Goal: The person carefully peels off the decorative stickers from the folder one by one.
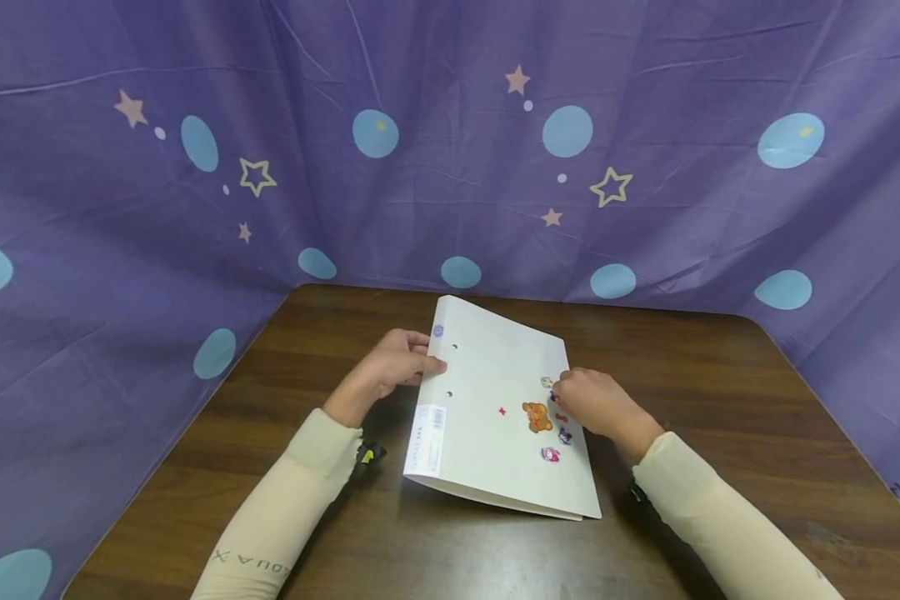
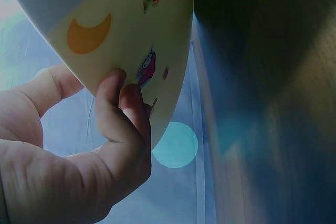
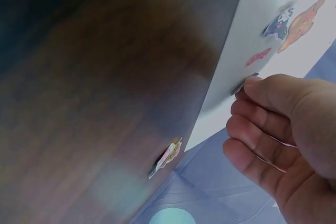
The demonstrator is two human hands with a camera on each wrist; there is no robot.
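A white folder (image 1: 495, 367) lies at a slant on the table, its lower edges slightly apart. Stickers dot its cover, among them a brown bear (image 1: 537, 417) and a pink figure (image 1: 550, 454). My left hand (image 1: 393, 364) grips the spine, thumb on top; in the left wrist view its fingers (image 2: 111, 85) curl against the folder's other side (image 2: 126, 30), which bears an orange crescent (image 2: 88, 35) and more stickers. Over the cover's right edge, my right hand (image 1: 600, 403) pinches a small dark sticker (image 3: 255, 74) between thumb and forefinger, close to the surface; most of it is hidden.
Brown wooden table (image 1: 720, 400) extends around the folder. A small flat sticker-like piece (image 3: 167, 157) lies beyond the folder's edge in the right wrist view. A purple curtain (image 1: 450, 167) with stars and blue spots hangs behind and at both sides.
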